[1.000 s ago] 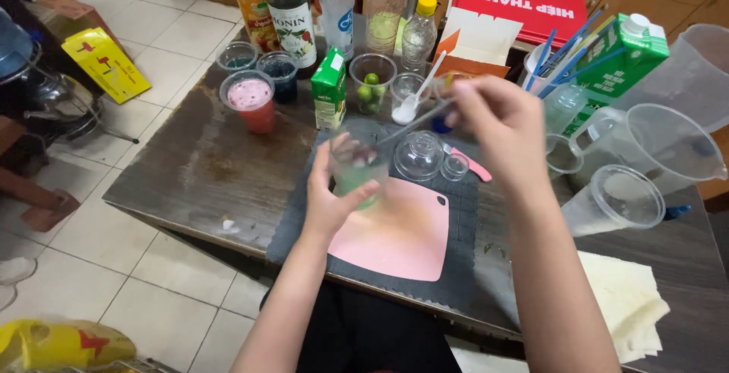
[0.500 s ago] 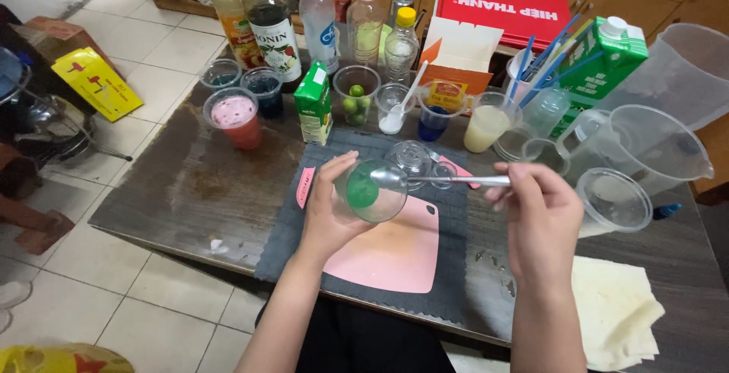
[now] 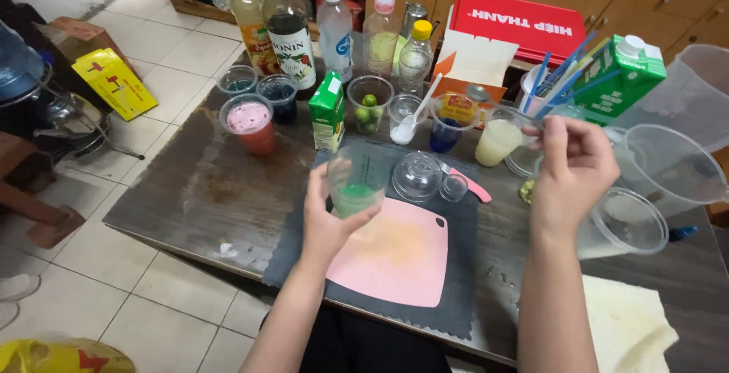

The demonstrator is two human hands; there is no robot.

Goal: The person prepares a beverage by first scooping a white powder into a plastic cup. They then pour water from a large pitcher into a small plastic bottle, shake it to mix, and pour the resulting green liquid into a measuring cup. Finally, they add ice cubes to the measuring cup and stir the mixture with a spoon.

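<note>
The clear plastic cup with green liquid (image 3: 357,183) looks thin and glossy. Under it, the pink plastic cutting board (image 3: 399,259) is smooth and matt, lying on a dark cloth mat (image 3: 463,297) with a rough weave. The dark wooden table (image 3: 197,191) shows a worn, dull finish. At 4 o'clock lies a soft pale yellow cloth (image 3: 630,327).

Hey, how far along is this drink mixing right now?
Done: green liquid sits in the clear cup that the left hand holds above the pink cutting board. In hand: the right hand holds a thin utensil by the pale yellow cup. Left: limes uncut.
</note>
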